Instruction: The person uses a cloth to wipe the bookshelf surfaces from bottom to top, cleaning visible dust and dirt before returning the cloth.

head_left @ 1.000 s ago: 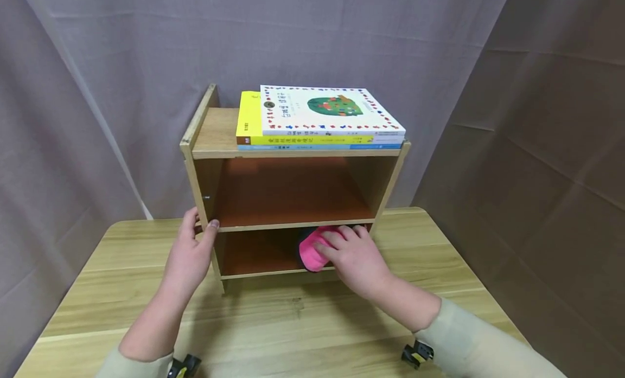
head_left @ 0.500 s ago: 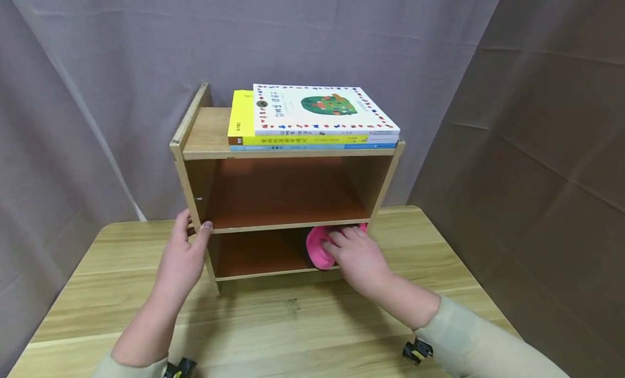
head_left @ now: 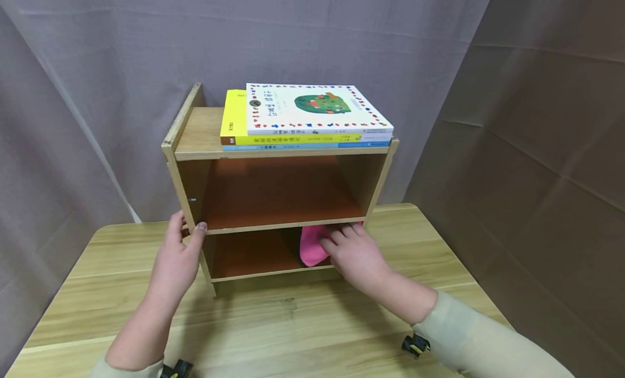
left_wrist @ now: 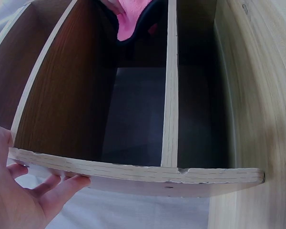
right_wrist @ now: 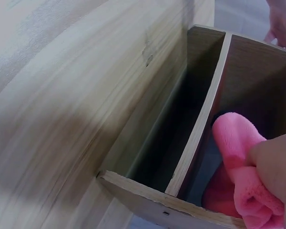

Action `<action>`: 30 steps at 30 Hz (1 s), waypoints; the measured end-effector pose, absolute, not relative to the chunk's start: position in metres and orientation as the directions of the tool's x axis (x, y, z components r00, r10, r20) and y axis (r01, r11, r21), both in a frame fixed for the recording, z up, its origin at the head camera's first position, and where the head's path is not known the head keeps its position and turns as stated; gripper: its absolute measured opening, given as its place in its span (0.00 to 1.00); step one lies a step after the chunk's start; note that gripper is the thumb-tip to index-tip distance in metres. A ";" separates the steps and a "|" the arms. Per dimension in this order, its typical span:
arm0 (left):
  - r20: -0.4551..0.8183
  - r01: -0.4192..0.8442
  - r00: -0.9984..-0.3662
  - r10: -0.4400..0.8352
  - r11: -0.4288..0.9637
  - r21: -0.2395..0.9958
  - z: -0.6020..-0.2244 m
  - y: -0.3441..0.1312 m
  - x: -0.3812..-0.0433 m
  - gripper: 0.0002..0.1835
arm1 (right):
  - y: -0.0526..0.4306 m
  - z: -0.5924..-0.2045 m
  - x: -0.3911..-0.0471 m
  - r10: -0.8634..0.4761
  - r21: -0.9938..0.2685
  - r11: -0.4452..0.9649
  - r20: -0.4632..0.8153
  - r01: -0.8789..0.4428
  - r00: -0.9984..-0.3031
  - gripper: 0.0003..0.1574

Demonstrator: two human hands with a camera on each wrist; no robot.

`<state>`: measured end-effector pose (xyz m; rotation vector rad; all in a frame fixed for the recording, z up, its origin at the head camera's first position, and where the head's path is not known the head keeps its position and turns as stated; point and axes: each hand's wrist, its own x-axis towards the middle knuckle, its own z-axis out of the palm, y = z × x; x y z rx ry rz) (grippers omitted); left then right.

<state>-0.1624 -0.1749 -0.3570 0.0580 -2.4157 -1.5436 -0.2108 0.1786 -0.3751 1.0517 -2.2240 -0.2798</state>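
Note:
A small wooden shelf unit [head_left: 288, 153] with reddish-brown boards stands on the table. My left hand [head_left: 173, 261] grips its left side panel, the thumb on the front edge and the fingers on the outer face; the left wrist view shows those fingers [left_wrist: 62, 191] along the panel. My right hand [head_left: 358, 258] reaches into the lower compartment at its right end and holds a bunched, fuzzy pink cloth [head_left: 311, 247] against the shelf's inside. In the right wrist view the pink cloth [right_wrist: 236, 138] folds around the fingers. A dark edge borders it. The right fingertips are partly hidden.
A stack of books [head_left: 317, 109] lies on the unit's top, a white-covered one uppermost. Wood-grained tabletop [head_left: 288, 334] extends in front and to both sides. Grey fabric [head_left: 312, 36] hangs behind, and a brownish sheet [head_left: 527, 166] hangs at the right.
The pink cloth, in my right hand, has shifted right within the lower compartment and changed shape. My left hand keeps its grip on the side panel. The head view has drifted slightly.

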 end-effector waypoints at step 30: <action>0.214 0.114 -0.960 -0.182 0.444 0.889 -0.355 -0.175 -0.161 0.28 | 0.166 -0.401 -0.214 -0.646 0.314 0.759 0.465 -0.570 -0.605 0.22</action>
